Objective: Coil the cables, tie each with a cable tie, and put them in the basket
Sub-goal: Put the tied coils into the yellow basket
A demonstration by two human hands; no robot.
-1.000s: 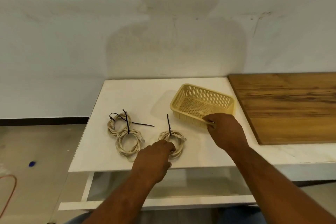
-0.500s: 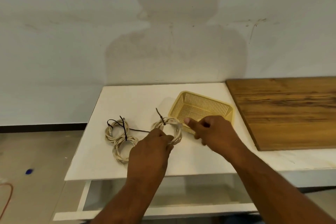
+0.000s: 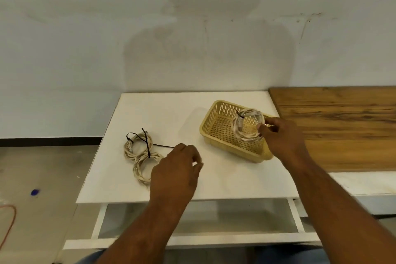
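Observation:
My right hand (image 3: 280, 137) pinches a coiled cream cable (image 3: 246, 126) bound with a black tie and holds it over the inside of the yellow mesh basket (image 3: 214, 126). Two more tied cream coils lie on the white table: one (image 3: 134, 146) further back and one (image 3: 143, 167) nearer me, partly hidden by my left hand (image 3: 175, 169). That hand hovers above the table with loosely curled fingers and holds nothing. A black tie tail (image 3: 162, 146) trails right from the far coil.
The white table (image 3: 171, 113) has an open drawer frame below its front edge. A brown wooden board (image 3: 342, 126) lies right of the basket. A wall stands behind. On the floor at left are an orange cord (image 3: 8, 221) and a small blue object (image 3: 34, 192).
The coil went from my left hand to my right hand and travelled right, up over the basket. My left hand let go and drew back towards the two coils on the table.

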